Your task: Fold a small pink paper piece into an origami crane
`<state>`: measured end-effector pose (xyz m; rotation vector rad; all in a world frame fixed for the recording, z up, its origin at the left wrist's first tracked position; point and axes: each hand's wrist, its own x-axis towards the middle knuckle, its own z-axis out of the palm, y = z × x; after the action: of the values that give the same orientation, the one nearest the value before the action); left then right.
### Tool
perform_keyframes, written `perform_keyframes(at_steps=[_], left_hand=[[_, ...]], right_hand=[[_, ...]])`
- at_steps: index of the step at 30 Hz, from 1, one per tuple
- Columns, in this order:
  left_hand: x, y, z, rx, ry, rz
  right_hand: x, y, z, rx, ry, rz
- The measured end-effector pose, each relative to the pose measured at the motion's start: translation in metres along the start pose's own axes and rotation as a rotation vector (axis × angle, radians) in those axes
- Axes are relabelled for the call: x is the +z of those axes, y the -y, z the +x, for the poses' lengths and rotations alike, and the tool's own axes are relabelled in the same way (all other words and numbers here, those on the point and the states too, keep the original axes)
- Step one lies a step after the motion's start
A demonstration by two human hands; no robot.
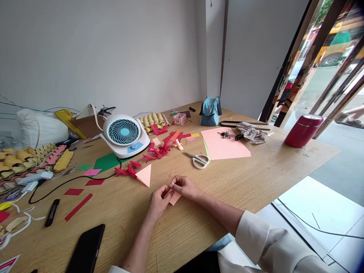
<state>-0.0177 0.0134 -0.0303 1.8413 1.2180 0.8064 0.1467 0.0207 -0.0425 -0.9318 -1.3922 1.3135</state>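
Between my two hands is a small piece of pink paper [175, 198], partly hidden by the fingers. My left hand [159, 201] pinches its left side with thumb and fingertips. The fingers of my right hand [185, 187] close on its upper edge, touching the left fingertips. A folded pink paper triangle [145, 175] lies just beyond, on the left. White-handled scissors [200, 161] rest past my right hand, blades pointing left. Crumpled red paper pieces [132, 168] trail across the table behind the triangle.
A white and blue fan [124, 132] stands at the back left. Pink sheets [224, 149] with keys [226, 134] lie right of centre. A red cylinder [303, 131] is near the right edge. A phone [87, 248] and black marker [52, 213] lie at the left front.
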Motion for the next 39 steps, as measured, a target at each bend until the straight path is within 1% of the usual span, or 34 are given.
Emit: perform_keyframes(at_steps=[3,9,11,15,18,21,23,26,29,31,33,35,39], left_hand=[[0.0,-0.004,-0.001,-0.012,-0.01,0.03],[-0.001,-0.01,-0.003,-0.006,-0.025,0.008],[-0.001,-0.009,-0.003,-0.015,-0.028,0.007],[0.0,-0.005,-0.002,-0.037,-0.022,-0.016],[0.003,-0.004,-0.002,-0.044,-0.016,-0.073],[0.004,-0.005,-0.003,-0.049,-0.063,-0.083],[0.004,-0.005,-0.003,-0.078,-0.089,-0.131],[0.004,-0.007,-0.002,-0.13,-0.15,-0.286],[0.004,-0.009,0.0,-0.159,-0.225,-0.46],[0.004,-0.011,0.0,-0.166,-0.241,-0.532],[0.004,-0.014,0.0,-0.166,-0.239,-0.557],[0.003,-0.015,-0.001,-0.161,-0.235,-0.562],[0.004,-0.013,0.0,-0.143,-0.214,-0.552]], right_hand=[[0.0,0.001,-0.001,-0.014,0.027,-0.024],[-0.003,0.005,-0.001,-0.091,-0.046,0.021],[-0.003,0.006,-0.002,-0.083,-0.035,0.023],[-0.002,0.007,-0.003,-0.042,0.007,-0.046],[-0.002,0.007,-0.005,-0.053,-0.016,-0.04],[-0.004,0.011,-0.007,-0.026,-0.01,0.007],[-0.004,0.014,-0.007,0.011,-0.001,0.041],[-0.005,0.019,-0.007,0.056,0.013,0.07],[-0.006,0.018,-0.007,0.039,0.044,0.024],[-0.005,0.013,-0.007,0.018,0.076,-0.019],[-0.005,0.008,-0.007,0.002,0.109,-0.057],[-0.005,0.005,-0.007,-0.007,0.115,-0.086],[-0.005,0.009,-0.007,-0.02,0.038,-0.128]])
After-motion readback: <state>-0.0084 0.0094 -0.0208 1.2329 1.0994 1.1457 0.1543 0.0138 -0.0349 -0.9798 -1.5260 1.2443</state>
